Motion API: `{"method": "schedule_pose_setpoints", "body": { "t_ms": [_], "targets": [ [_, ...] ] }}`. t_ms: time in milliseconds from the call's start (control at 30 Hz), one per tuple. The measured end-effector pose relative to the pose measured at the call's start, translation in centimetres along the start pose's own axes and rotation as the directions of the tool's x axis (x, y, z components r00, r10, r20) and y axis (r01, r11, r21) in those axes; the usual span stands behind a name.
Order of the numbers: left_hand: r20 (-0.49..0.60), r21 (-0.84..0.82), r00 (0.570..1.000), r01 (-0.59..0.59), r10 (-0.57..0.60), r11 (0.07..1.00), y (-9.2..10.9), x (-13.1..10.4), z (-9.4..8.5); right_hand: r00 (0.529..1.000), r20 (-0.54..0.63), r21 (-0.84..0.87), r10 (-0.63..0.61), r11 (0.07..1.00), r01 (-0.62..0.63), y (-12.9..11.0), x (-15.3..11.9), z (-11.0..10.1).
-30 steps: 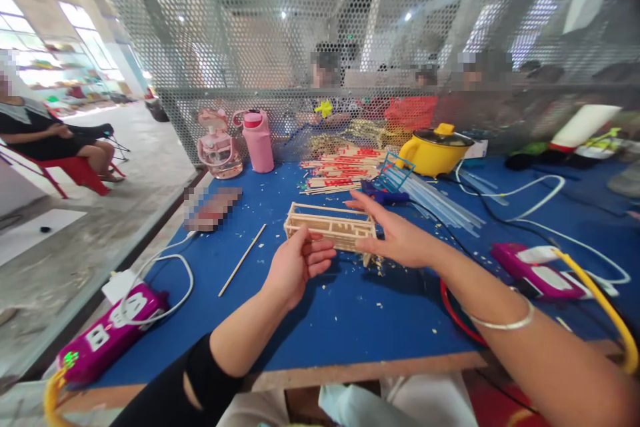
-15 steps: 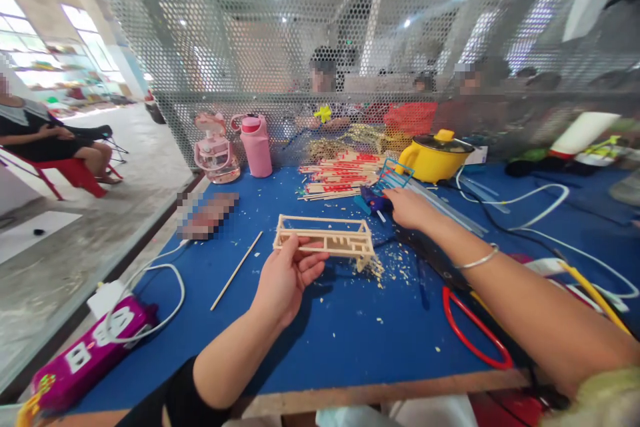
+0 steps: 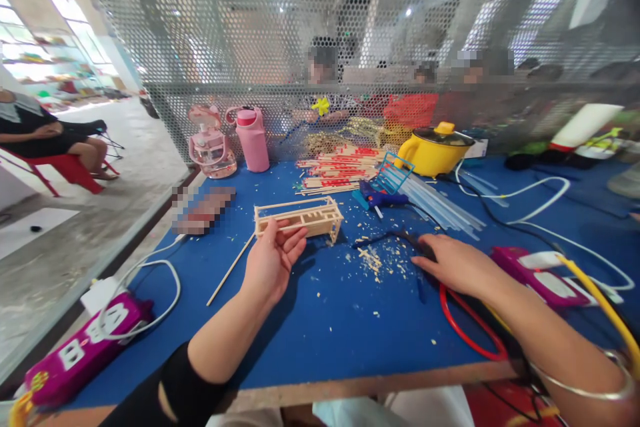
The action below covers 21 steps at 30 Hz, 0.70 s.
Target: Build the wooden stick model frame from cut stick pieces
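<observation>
My left hand (image 3: pixel 273 259) holds a small frame of thin wooden sticks (image 3: pixel 315 219) by its near left side, thumb in front and fingers underneath. The frame is tilted above the blue table. My right hand (image 3: pixel 453 263) rests around a dark tool (image 3: pixel 425 248) on the table; its fingers are partly hidden. A blue glue gun (image 3: pixel 383 196) stands on a small blue stand (image 3: pixel 395 173), beyond my right hand. Wood crumbs (image 3: pixel 371 261) lie between my hands. One loose stick (image 3: pixel 231 269) lies left of my left hand.
Red-marked sticks (image 3: pixel 337 170) are piled at the back. Clear glue sticks (image 3: pixel 445 203) and a yellow pot (image 3: pixel 435 150) are at back right. Pink bottles (image 3: pixel 254 140), a purple power strip (image 3: pixel 90 353) and a red-handled tool (image 3: pixel 470 327) surround the work area. People sit behind the mesh screen (image 3: pixel 225 33).
My right hand has left the glue gun and moved down and nearer, to the dark tool. My left hand and the stick frame have shifted left and turned slightly.
</observation>
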State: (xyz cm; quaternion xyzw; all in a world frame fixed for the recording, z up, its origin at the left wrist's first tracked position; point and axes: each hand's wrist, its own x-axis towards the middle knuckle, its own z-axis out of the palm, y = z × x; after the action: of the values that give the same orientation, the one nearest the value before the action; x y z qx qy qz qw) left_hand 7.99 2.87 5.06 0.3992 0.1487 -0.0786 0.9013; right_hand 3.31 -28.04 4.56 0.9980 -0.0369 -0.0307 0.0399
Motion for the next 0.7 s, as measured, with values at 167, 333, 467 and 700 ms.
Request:
{"method": "schedule_pose_setpoints", "body": {
  "t_ms": [167,333,467,700],
  "targets": [
    [0.000,-0.004,1.000,-0.007,0.007,1.000,0.0,-0.2,0.0,0.996,-0.088,0.108,0.003,0.994,0.007,0.5,-0.2,0.1],
    [0.016,0.003,1.000,0.009,-0.009,1.000,-0.2,-1.0,0.3,0.947,-0.282,0.053,-0.154,0.983,0.176,-0.3,4.3,-1.5],
    [0.031,0.043,0.998,0.059,-0.060,0.997,-0.1,-1.4,0.0,0.933,-0.291,-0.014,-0.211,0.976,0.217,-1.2,9.8,-1.3],
    [0.099,0.150,0.969,0.210,-0.226,0.966,1.1,-1.3,-1.4,0.942,-0.288,-0.086,-0.171,0.985,0.153,-2.1,13.2,-0.1]
  ]
}}
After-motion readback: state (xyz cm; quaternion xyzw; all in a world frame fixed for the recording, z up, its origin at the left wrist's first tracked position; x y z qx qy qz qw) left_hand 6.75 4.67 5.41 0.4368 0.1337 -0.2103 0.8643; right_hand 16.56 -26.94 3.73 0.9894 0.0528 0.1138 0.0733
